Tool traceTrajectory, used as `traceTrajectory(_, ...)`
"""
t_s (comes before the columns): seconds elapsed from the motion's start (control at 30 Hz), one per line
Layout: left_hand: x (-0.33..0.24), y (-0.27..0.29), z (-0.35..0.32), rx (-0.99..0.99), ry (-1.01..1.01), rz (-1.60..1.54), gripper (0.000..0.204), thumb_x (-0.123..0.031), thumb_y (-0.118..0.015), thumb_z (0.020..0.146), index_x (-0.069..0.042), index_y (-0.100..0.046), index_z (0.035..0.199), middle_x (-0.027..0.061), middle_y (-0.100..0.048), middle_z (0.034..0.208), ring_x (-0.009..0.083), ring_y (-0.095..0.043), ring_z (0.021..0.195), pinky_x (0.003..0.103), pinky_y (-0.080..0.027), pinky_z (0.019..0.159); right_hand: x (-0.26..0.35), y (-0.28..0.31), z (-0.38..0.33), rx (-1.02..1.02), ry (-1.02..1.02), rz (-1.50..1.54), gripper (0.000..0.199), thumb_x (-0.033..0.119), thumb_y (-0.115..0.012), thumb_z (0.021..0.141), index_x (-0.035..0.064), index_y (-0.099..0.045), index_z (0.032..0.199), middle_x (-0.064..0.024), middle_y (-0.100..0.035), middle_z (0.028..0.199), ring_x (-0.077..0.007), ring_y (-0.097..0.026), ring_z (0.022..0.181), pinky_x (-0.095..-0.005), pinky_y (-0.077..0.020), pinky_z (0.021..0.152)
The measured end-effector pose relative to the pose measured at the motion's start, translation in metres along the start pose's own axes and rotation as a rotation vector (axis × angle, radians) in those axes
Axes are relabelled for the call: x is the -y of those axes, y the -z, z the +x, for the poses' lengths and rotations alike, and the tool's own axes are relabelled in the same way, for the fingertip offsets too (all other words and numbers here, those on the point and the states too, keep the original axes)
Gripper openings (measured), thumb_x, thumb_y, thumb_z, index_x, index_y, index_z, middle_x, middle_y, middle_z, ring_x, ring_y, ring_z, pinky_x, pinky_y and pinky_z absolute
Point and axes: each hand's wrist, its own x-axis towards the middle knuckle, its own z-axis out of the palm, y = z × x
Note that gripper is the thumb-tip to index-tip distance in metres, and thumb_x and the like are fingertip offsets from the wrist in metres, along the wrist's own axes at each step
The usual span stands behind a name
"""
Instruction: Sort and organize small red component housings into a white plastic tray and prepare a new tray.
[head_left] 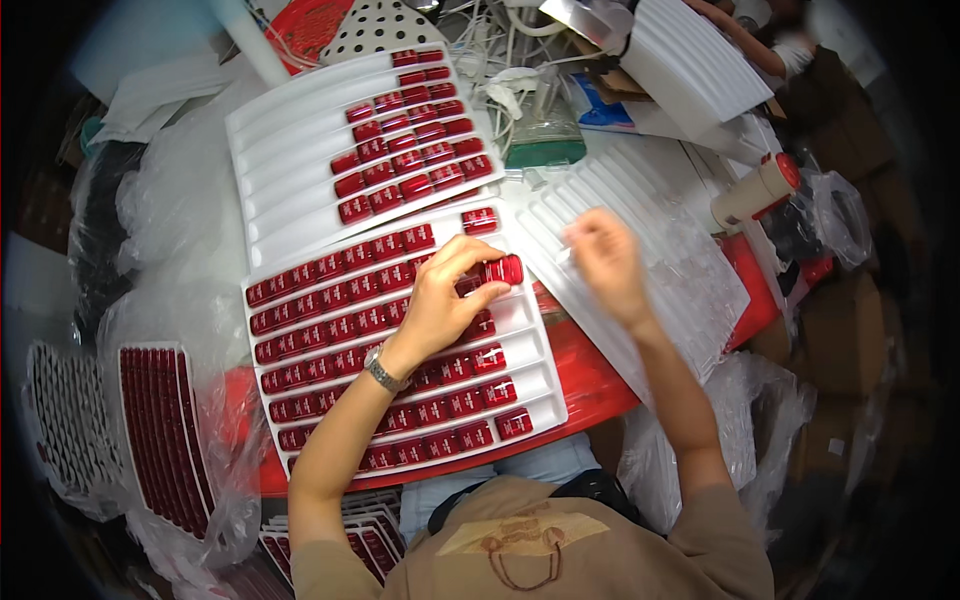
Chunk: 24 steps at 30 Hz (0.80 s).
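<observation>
My left hand (440,305), a metal watch on its wrist, reaches over the nearer white ridged tray (545,385). Thumb and fingers are closed on a small red cylinder (508,270) with pale print, at the right end of an upper row. More such red cylinders (345,292) lie on their sides in long rows on this tray. My right hand (608,262) is raised over the clear plastic trays (640,225) to the right. Its fingers look curled but are smeared by motion, so whether they hold anything cannot be made out.
Behind is another white tray (290,150), partly filled with red cylinders. At the back right stand stacked white trays (690,65) and a beige cylinder with a red end (755,190). Cables (500,85) tangle at the back. Filled trays (165,430) and plastic wrap lie at left.
</observation>
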Motion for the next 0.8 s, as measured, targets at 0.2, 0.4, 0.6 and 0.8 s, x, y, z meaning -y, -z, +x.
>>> traceTrajectory(0.2,-0.004,-0.002,-0.004,0.143,0.045,-0.057,0.030,-0.010,-0.073,0.073,0.002,-0.064,0.098,0.0130,-0.062,0.092,0.0253,-0.061,0.085,0.033,-0.048,0.075,0.013,-0.022,0.006,0.451,-0.096,-0.471,0.033,0.026,-0.050,0.093,0.0034,-0.049,0.117,-0.0167,-0.061,0.084,-0.0311,-0.062,0.077,-0.0374,-0.0463,0.066)
traceTrajectory(0.4,0.033,-0.002,0.015,0.089,-0.062,0.578,0.028,-0.017,-0.073,0.071,-0.003,-0.066,0.095,0.0083,-0.056,0.092,0.0257,-0.052,0.088,0.036,-0.041,0.079,-0.086,0.145,0.058,-0.062,-0.073,-1.527,0.030,0.012,-0.056,0.082,0.0074,-0.058,0.111,-0.0117,-0.059,0.103,-0.0327,-0.057,0.095,-0.0450,-0.0478,0.079)
traceTrajectory(0.6,0.001,0.005,-0.013,0.002,0.035,0.645,0.036,-0.020,-0.076,0.069,-0.004,-0.065,0.099,0.0063,-0.055,0.096,0.0232,-0.051,0.089,0.034,-0.040,0.077,-0.096,0.161,0.054,-0.018,0.150,-1.577,0.019,0.004,-0.058,0.075,0.0056,-0.062,0.093,-0.0107,-0.058,0.101,-0.0328,-0.056,0.094,-0.0442,-0.0486,0.073)
traceTrajectory(0.8,0.002,0.010,-0.024,0.081,0.001,0.651,0.032,-0.019,-0.076,0.069,-0.001,-0.063,0.093,0.0065,-0.058,0.089,0.0217,-0.051,0.086,0.034,-0.040,0.077,-0.116,0.167,0.066,0.009,0.131,-1.402,0.008,0.004,-0.060,0.075,0.0009,-0.065,0.081,-0.0104,-0.061,0.092,-0.0302,-0.060,0.080,-0.0402,-0.0505,0.069)
